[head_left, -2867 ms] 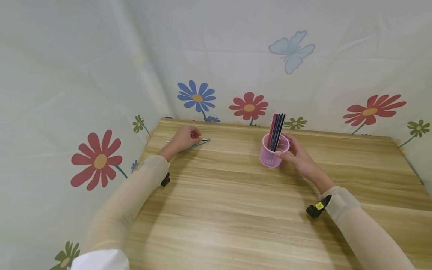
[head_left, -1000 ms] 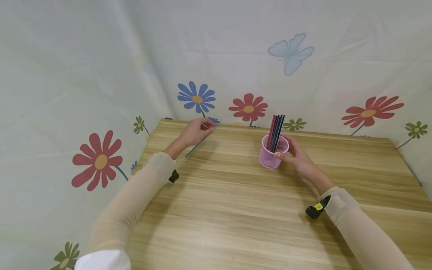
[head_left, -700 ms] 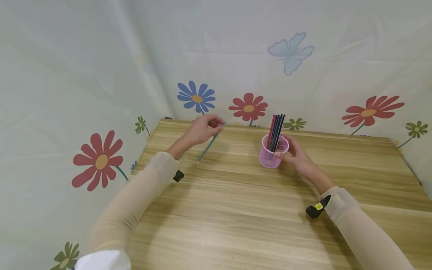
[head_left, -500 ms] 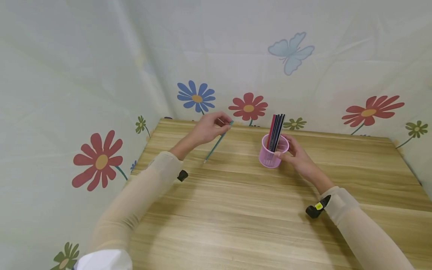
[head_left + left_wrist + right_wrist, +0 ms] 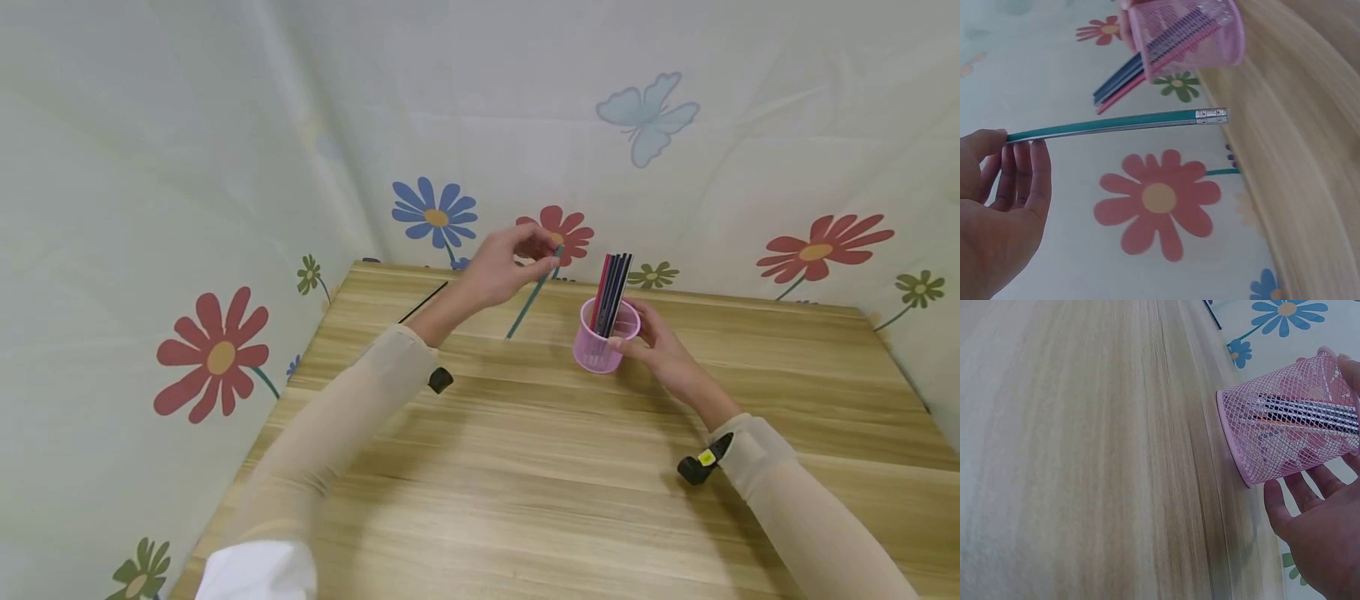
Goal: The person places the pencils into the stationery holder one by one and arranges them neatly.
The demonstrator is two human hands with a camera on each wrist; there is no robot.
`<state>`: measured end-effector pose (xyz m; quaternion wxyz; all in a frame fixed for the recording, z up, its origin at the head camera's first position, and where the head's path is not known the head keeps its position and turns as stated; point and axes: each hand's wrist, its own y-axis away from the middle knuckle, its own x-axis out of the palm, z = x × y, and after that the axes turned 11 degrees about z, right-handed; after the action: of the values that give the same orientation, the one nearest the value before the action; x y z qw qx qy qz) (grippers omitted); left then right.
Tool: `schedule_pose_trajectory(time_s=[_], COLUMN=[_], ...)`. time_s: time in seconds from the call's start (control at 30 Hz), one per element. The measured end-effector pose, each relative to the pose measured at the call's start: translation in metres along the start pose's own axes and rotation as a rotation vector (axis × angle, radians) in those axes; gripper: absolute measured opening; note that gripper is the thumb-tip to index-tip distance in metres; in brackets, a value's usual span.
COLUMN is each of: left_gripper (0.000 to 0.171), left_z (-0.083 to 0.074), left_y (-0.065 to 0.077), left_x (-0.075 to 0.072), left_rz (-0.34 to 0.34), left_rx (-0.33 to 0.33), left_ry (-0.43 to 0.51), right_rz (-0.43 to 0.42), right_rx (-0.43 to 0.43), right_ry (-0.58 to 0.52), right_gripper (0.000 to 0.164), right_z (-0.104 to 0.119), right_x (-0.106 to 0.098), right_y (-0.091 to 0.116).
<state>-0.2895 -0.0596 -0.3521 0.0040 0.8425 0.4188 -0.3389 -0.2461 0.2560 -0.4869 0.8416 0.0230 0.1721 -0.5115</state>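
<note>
My left hand [image 5: 504, 265] pinches a teal pencil [image 5: 527, 308] near one end, between thumb and fingertips. The pencil slants down and left over the table; in the left wrist view its silver ferrule [image 5: 1211, 116] is at the end away from the fingers. To the right, a pink mesh pen cup [image 5: 591, 354] stands upright on the table, holding several dark pencils and a red one [image 5: 600, 292]. My right hand [image 5: 667, 354] grips the cup's right side, thumb at the front near the rim. In the right wrist view its fingers [image 5: 1277, 503] curve around the mesh wall.
A dark pencil [image 5: 423, 302] lies on the wooden table [image 5: 525, 467] behind my left wrist, near the back left. A pale curtain [image 5: 480, 108] printed with flowers and a butterfly hangs along the back and left edges.
My left hand has picked the teal pencil up from the back left and carried it right and up toward the cup. The dark pencil on the table has come into sight. My right hand stays put.
</note>
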Motion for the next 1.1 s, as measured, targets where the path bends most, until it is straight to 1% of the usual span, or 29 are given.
schedule_pose_trajectory(time_s=[0.07, 0.13, 0.3, 0.4, 0.47, 0.5, 0.57, 0.67, 0.83, 0.97, 1.1], left_gripper=[0.020, 0.019, 0.021, 0.020, 0.020, 0.020, 0.021, 0.022, 0.026, 0.026, 0.025], left_z=[-0.006, -0.014, -0.030, -0.037, -0.041, -0.042, -0.045, -0.045, -0.042, -0.033, -0.021], left_y=[-0.007, -0.012, -0.023, -0.028, -0.032, -0.035, -0.039, -0.047, -0.058, -0.066, -0.072], left_x=[0.001, 0.002, 0.004, 0.006, 0.008, 0.009, 0.012, 0.017, 0.024, 0.030, 0.038], left_rz=[-0.014, -0.021, -0.037, -0.058, -0.074, -0.082, -0.096, -0.116, -0.167, -0.219, -0.245], left_rx=[0.019, 0.039, 0.081, 0.121, 0.143, 0.150, 0.140, 0.128, 0.134, 0.121, 0.105], left_ry=[0.036, 0.093, 0.186, 0.193, 0.215, 0.221, 0.244, 0.274, 0.283, 0.315, 0.364], right_rz=[-0.002, -0.002, -0.005, -0.007, -0.010, -0.012, -0.012, -0.011, -0.010, -0.001, 0.000], right_rx=[0.000, -0.001, -0.008, -0.014, -0.016, -0.015, -0.013, -0.010, -0.003, -0.004, -0.017], right_ry=[0.001, 0.005, 0.007, 0.003, 0.001, -0.002, -0.001, -0.002, -0.003, 0.001, -0.004], right_gripper=[0.071, 0.071, 0.069, 0.069, 0.069, 0.069, 0.070, 0.070, 0.071, 0.072, 0.072], right_z=[0.000, 0.001, 0.001, 0.000, -0.001, -0.001, -0.001, -0.001, 0.001, 0.001, 0.000], right_x=[0.000, 0.000, 0.000, 0.001, 0.000, 0.000, 0.000, 0.000, -0.001, -0.001, -0.001], right_y=[0.000, 0.000, -0.001, -0.002, -0.002, -0.002, -0.001, -0.001, 0.001, 0.001, 0.000])
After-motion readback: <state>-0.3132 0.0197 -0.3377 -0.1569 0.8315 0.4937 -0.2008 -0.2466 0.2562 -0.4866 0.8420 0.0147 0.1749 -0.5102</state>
